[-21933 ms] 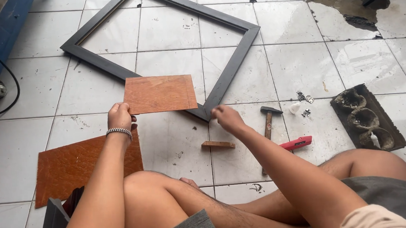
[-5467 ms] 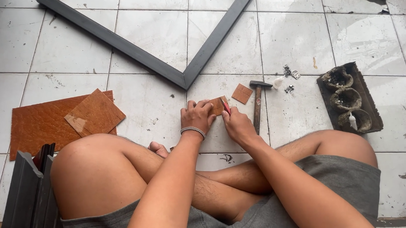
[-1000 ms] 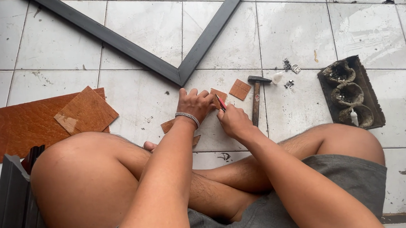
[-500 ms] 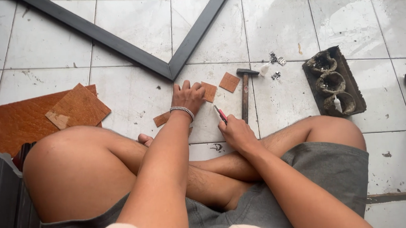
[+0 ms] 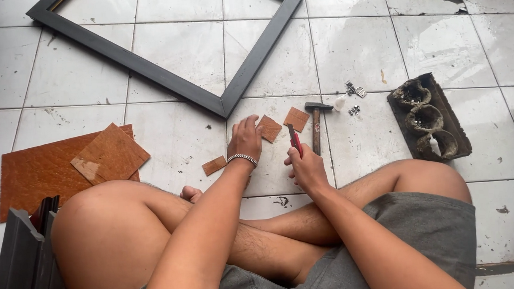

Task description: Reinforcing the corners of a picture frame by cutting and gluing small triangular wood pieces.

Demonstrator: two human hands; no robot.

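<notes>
One person sits cross-legged on a floor of glossy white tiles point(image 5: 358, 49); two hands and two bare knees show, the face lies outside the view.

The left hand point(image 5: 245, 140), a beaded bracelet point(image 5: 242, 158) at its wrist, rests palm down with fingers spread, its fingertips touching one small square brown piece point(image 5: 268, 128); it grasps nothing. The right hand point(image 5: 306, 166) is closed around a red-handled cutter point(image 5: 295, 142), which stands upright just beside the left hand; its blade tip is too small to make out.

Three small cut pieces of thin brown board lie near the hands: the square under the left fingertips, a second square point(image 5: 296, 118) just beside it, and a narrower oblong strip point(image 5: 214, 165) below the left wrist. Two larger sheets of the same material lie well apart to the left: one wide sheet point(image 5: 35, 171), mottled in texture, and one tilted square point(image 5: 113, 153) resting on it.

One hammer point(image 5: 317, 129), wooden-handled with a dark metal head, lies between the second square and a scatter of small metal fittings point(image 5: 352, 97), too small to count. One dark oblong block with three round hollows point(image 5: 428, 116) lies to the right. One black rectangular frame point(image 5: 173, 87) is cut off at the top edge; dark slats point(image 5: 20, 266) are cut off at the lower left.
</notes>
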